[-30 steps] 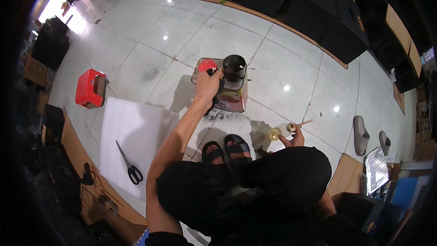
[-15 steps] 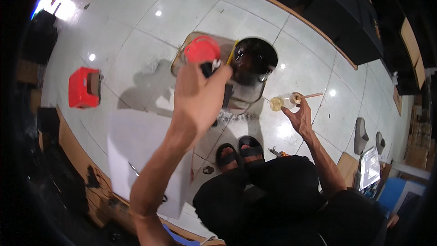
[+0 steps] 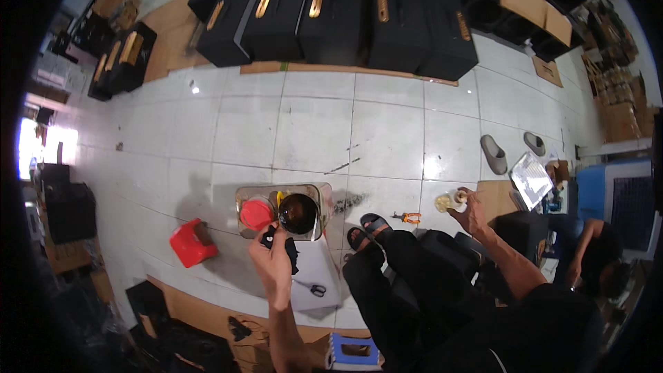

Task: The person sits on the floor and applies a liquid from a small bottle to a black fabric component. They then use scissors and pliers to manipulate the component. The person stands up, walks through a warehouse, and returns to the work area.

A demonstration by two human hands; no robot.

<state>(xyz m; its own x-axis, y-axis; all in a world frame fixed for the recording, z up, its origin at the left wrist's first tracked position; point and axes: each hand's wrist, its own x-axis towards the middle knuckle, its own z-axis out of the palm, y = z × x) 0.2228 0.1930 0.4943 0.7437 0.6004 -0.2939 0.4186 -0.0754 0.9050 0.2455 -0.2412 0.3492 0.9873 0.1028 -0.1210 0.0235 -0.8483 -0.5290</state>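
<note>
My left hand is closed on a limp black piece that looks like cloth. Its fingertips are at the near edge of a metal tray-like top, just below a red round lid or tub. Right beside that red piece stands a dark round pot with a shiny inside, and a bit of yellow shows between them. Out to the right, my right hand grips a small clear cup with pale yellow stuff in it. A thin stick by these fingers is barely visible.
Scissors lie on a white board. Orange-handled pliers rest on the tiles near my feet. A red stool stands at left, black boxes line the far side, and another person sits at right.
The view has swung, bringing the black boxes and the other person into sight. My left hand has drawn back from over the red piece to the near edge. My right hand still holds the cup.
</note>
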